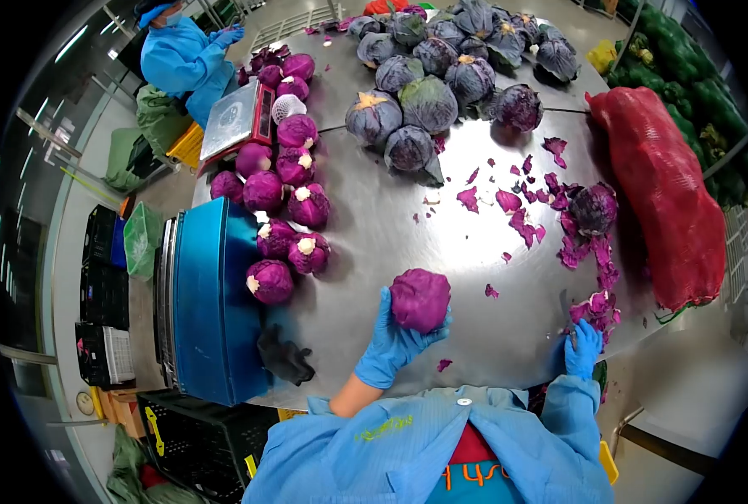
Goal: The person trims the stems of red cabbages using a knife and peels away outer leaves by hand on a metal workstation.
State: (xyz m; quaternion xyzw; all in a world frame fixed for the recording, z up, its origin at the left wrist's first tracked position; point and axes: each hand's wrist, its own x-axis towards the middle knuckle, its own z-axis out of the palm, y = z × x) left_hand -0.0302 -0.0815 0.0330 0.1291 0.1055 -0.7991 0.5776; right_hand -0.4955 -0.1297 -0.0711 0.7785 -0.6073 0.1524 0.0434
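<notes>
In a blue glove, my left hand is wrapped round a peeled red cabbage, lifted over the near middle of the steel table. My right hand, also gloved, is closed round a knife at the near right edge. The knife's thin blade points away from me, and its handle is mostly hidden in the fist. Torn purple leaves lie just beyond that hand. Farther up on the right, one cabbage rests among more leaf scraps.
Trimmed cabbages line the left side beside a scale and a blue metal box. Unpeeled cabbages are heaped at the far end. A filled red mesh sack borders the right. A co-worker stands far left.
</notes>
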